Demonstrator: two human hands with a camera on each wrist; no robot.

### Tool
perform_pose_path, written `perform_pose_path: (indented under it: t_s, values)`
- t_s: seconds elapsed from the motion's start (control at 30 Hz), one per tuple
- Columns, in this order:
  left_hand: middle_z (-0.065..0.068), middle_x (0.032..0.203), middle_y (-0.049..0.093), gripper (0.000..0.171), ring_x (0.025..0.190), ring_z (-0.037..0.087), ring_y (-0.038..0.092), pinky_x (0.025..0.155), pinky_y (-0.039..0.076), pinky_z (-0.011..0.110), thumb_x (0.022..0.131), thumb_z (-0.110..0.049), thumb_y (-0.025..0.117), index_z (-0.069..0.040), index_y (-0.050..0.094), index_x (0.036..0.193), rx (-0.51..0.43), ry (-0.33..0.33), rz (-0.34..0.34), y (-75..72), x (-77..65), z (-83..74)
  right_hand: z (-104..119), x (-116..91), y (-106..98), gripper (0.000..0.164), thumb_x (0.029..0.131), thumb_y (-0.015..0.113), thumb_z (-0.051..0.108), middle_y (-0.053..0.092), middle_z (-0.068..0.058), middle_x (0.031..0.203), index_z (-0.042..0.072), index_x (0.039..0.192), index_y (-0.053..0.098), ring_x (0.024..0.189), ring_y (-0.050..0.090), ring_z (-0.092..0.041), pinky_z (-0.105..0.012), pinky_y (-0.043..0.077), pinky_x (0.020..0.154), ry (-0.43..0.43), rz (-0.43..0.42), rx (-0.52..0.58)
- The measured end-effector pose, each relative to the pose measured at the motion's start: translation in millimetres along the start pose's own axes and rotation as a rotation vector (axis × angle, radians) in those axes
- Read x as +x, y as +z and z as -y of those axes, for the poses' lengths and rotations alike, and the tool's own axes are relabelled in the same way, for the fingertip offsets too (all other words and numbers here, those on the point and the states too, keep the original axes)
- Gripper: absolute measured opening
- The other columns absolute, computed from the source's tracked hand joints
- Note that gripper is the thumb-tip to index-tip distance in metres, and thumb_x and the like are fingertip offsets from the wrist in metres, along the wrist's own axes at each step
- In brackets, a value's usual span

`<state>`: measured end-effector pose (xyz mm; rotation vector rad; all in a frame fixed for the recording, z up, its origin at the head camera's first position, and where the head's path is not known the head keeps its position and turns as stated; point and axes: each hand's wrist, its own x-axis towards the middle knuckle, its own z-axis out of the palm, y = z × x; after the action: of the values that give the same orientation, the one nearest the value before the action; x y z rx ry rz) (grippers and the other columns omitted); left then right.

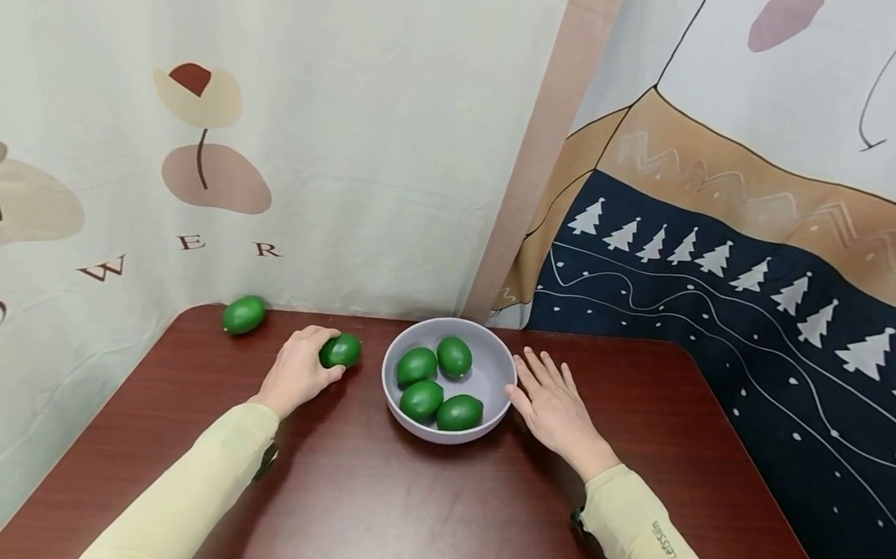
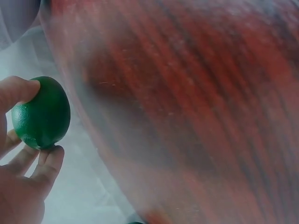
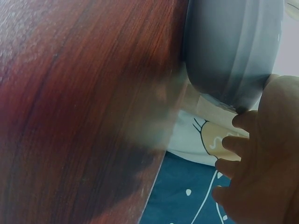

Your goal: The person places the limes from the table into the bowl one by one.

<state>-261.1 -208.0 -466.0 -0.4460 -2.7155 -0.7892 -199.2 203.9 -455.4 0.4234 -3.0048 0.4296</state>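
Note:
My left hand point(image 1: 299, 370) grips a green lime point(image 1: 342, 352) between thumb and fingers, left of the bowl. In the left wrist view the thumb lies on one side of this lime point(image 2: 46, 112) and the fingertips on the other. A round grey-lavender bowl point(image 1: 447, 436) stands near the back of the table, with several green limes point(image 1: 422, 401) inside. At the bowl's right side, my right hand point(image 1: 558, 413) has its fingers stretched out, thumb and index fingertips right at the rim. The right wrist view shows the bowl's outer wall point(image 3: 229, 46) beside the fingers.
Another lime point(image 1: 244, 315) lies at the table's back left corner. The dark red-brown wooden table point(image 1: 408, 511) ends at the back against a pale printed curtain point(image 1: 379, 143). A navy cloth with white trees point(image 1: 642, 296) hangs along the right side.

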Motion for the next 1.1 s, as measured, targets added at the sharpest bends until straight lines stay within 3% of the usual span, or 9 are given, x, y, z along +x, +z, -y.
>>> perform_pose_path:
  t_s: [0.33, 0.73, 1.1]
  values:
    - [0.021, 0.121, 0.066, 0.051, 0.107, 0.041, 0.059, 0.092, 0.05, 0.055, 0.077, -0.009, 0.086, 0.002, 0.068, 0.123, -0.021, 0.042, -0.064, -4.8, 6.3, -9.9, 0, 1, -1, 0.064, 0.109, 0.046, 0.046, 0.028, -0.015, 0.168, 0.009, 0.16, 0.039, 0.157, 0.018, -0.041, -0.063, 0.013, 0.125, -0.002, 0.003, 0.002]
    - [0.022, 0.124, 0.066, 0.054, 0.112, 0.043, 0.061, 0.092, 0.052, 0.057, 0.08, -0.013, 0.085, 0.001, 0.067, 0.128, -0.057, 0.018, -0.092, -11.4, 11.5, -21.0, 0, 1, -2, 0.064, 0.109, 0.046, 0.046, 0.029, -0.015, 0.168, 0.008, 0.16, 0.039, 0.157, 0.019, -0.04, -0.063, 0.014, 0.125, -0.007, -0.003, -0.004]
    - [0.021, 0.12, 0.069, 0.053, 0.108, 0.041, 0.063, 0.091, 0.052, 0.055, 0.077, -0.012, 0.088, 0.001, 0.069, 0.125, -0.103, 0.097, -0.157, -14.3, 14.7, -34.9, 2, -1, -3, 0.063, 0.109, 0.046, 0.044, 0.029, -0.016, 0.168, 0.007, 0.159, 0.04, 0.157, 0.019, -0.041, -0.062, 0.012, 0.125, -0.002, -0.004, 0.006]
